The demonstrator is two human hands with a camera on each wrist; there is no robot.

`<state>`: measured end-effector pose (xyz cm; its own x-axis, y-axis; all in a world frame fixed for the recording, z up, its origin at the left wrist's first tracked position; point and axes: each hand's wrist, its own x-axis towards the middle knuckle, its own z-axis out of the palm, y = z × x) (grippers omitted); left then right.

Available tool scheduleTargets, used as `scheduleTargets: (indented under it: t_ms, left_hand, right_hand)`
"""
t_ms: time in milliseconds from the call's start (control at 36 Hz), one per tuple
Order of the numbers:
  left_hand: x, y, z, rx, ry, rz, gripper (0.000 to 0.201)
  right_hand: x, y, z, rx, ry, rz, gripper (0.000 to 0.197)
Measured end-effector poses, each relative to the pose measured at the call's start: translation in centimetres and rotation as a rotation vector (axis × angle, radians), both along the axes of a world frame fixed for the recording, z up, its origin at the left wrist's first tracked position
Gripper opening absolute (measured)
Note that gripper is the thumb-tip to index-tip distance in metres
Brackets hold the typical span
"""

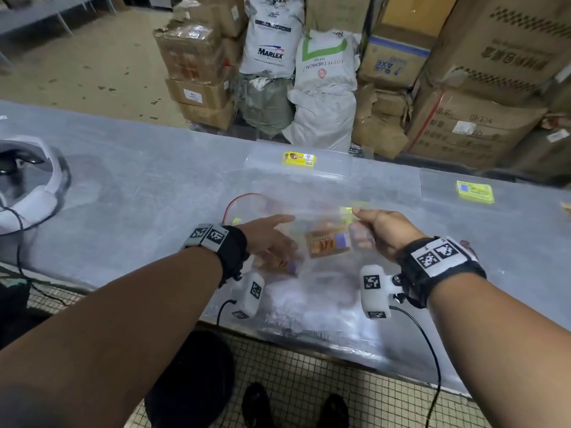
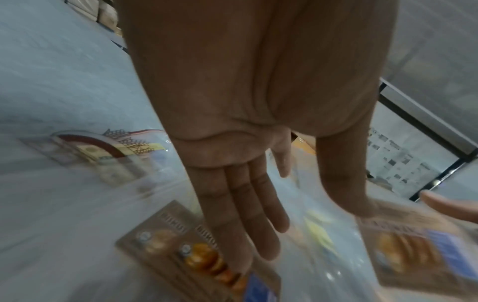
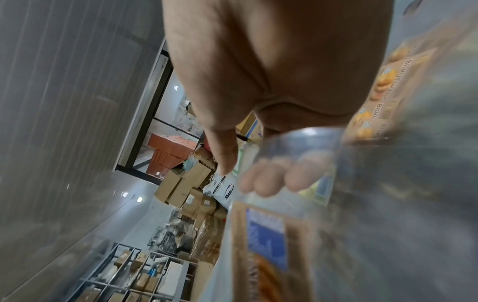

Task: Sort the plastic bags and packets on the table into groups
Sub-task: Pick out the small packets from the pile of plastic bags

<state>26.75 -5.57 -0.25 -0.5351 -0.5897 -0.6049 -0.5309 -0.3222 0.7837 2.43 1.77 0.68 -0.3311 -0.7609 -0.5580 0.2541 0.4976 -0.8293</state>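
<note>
Plastic bags: clear, thin film packs spread over the grey table (image 1: 129,180), most overlapping in a loose heap at the middle, near the front edge.
Red-trimmed bag (image 1: 244,200): lies flat at the left end of the heap, just beyond the left hand; likely very light and limp.
Left hand (image 1: 272,239): fingers straight and relaxed, gripping nothing, fingertips resting on the near biscuit-label packet (image 2: 186,251), which lies flat on the heap.
Biscuit-label packet in the air (image 1: 329,244): a stack of clear film with a brown card label, raised off the table between the two hands.
Right hand (image 1: 386,233): thumb above and curled fingers (image 3: 269,179) below, pinching the raised packet by its right edge.
Yellow-label bags: one (image 1: 299,158) at the far edge, another (image 1: 475,191) well to the right, both lying flat and apart from the heap.
Handling: film looks slick and floppy, so sheets may slide apart; I judge the stiffer card label, or a pinch across the whole stack beside it, the surest hold.
Weight: probably slight; one hand should carry each packet.
</note>
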Motion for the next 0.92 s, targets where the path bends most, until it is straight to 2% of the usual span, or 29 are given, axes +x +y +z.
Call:
scheduleTargets:
  t_ms: [139,194,306,389,444,500,556,778,917]
  left_hand:
    - [-0.3,0.4,-0.8,0.023,-0.018,-0.011,0.065]
    - [-0.5,0.5,-1.4,-0.076,-0.081,0.001,0.057]
    - [-0.2,-0.3,-3.3,-0.484,-0.499,0.008,0.058]
    - [0.1,-0.6,-4.4,-0.541,-0.767,0.001,0.074]
    - [0.2,-1.1,-5.6,-0.528,-0.828,-0.013,0.089]
    - [0.3,-1.6,-7.3,-0.503,-0.855,0.017,0.099]
    - [0.2,-1.2,-6.9,-0.467,-0.844,0.043,0.097]
    - [0.8,-1.4,-4.6,-0.455,-0.729,0.210,0.071]
    - [1.5,-1.4,-3.6,-0.512,-0.670,0.168,0.052]
  right_hand:
    - [-0.5,1.3,0.0,0.135,0.037,0.131,0.027]
    - [-0.7,1.6,-0.4,0.147,0.045,0.148,0.024]
    - [-0.9,2.0,-1.1,0.138,0.124,0.133,0.029]
    - [-1.3,2.4,-1.5,0.144,0.140,0.103,0.039]
    - [-1.7,2.6,-1.8,0.141,0.135,0.100,0.042]
    - [-1.9,2.8,-1.7,0.146,0.142,0.093,0.038]
    - [-2.0,3.0,-1.7,0.148,0.168,0.095,0.036]
    - [-2.1,3.2,-1.9,0.176,0.235,0.115,0.031]
    - [-2.1,3.2,-2.0,0.195,0.247,0.114,0.032]
